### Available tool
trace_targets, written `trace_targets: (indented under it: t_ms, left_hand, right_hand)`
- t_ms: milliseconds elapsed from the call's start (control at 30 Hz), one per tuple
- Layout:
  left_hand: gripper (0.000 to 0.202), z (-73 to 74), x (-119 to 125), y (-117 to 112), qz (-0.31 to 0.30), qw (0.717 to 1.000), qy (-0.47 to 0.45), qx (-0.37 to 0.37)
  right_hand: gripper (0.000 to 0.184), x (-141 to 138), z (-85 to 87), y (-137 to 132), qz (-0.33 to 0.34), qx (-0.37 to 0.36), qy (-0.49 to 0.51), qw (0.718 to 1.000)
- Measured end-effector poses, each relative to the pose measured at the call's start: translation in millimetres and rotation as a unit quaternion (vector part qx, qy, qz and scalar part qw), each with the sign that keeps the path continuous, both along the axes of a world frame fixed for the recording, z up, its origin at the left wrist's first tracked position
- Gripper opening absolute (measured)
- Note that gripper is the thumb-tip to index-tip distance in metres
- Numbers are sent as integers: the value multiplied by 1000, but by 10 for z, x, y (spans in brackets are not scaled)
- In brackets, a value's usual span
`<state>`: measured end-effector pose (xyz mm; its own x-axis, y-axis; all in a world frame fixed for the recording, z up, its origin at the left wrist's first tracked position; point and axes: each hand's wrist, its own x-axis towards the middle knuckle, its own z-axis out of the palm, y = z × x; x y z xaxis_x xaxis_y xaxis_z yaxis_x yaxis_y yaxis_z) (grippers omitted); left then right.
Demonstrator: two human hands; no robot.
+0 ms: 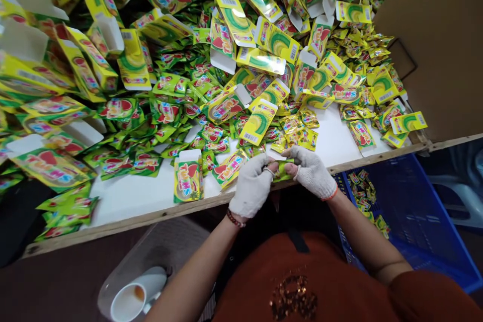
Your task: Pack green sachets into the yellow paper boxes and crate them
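Note:
Between my two gloved hands, over the table's front edge, is a small green candy packet (282, 170). My left hand (249, 184), in a white fingerless-tip glove, pinches its left side. Fingers of my right hand (314, 171) close on the other side, and they hide part of the packet. Just beyond lie several yellow candy packets (300, 133) and a yellow box (258, 122). A printed carton (231, 167) rests beside my left hand, and an open-topped carton (188, 179) stands farther left at the edge.
Heaped cartons and green packets (169, 85) cover much of the white tabletop (130, 196), which has a wooden edge (158, 219). A blue crate (411, 221) holding packets stands below right. Brown cardboard (433, 50) rises at right. A white mug (138, 294) sits lower left.

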<state>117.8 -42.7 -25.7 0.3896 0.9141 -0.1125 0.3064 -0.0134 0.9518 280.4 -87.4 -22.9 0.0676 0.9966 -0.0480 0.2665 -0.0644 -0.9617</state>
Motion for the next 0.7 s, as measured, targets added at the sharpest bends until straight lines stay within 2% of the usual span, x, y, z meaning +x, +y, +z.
trace_targets:
  t_ms: [67, 133, 233, 300, 367, 433, 500, 533, 600, 633, 700]
  left_hand:
    - [17, 21, 40, -27, -10, 999, 11, 30]
    - [26, 51, 96, -41, -9, 1000, -7, 9]
    - [30, 81, 201, -31, -13, 999, -29, -26]
    - [32, 79, 276, -15, -28, 998, -41, -42]
    - [38, 63, 344, -3, -39, 993, -71, -83]
    - [42, 46, 393, 2, -30, 988, -106, -110]
    - [43, 37, 414, 9, -3, 989, -116, -96]
    - [42, 38, 412, 17, 14, 989, -118, -88]
    - [41, 50, 387, 43, 49, 984, -138, -105]
    - [44, 60, 367, 60, 56, 976, -156, -142]
    - [54, 85, 326, 93, 19, 944, -189, -270]
  right_hand:
    - [18, 20, 36, -1, 2, -4, -33, 999]
    - [10, 50, 55, -1, -17, -2, -62, 998]
    - [11, 88, 49, -20, -61, 10, -64, 996]
    - [16, 106, 45, -47, -83, 11, -43, 996]
    - [24, 126, 57, -71, -93, -20, 3, 995]
    - [32, 156, 77, -79, -80, -75, 63, 992]
    - [36, 201, 87, -69, -51, -105, 96, 989]
    - [35, 228, 83, -59, -46, -94, 86, 991]
    - [26, 281, 54, -41, -78, -19, 14, 997]
    - [19, 303, 32, -36, -105, 37, -36, 993]
    - [9, 334, -16, -42, -111, 140, -132, 975]
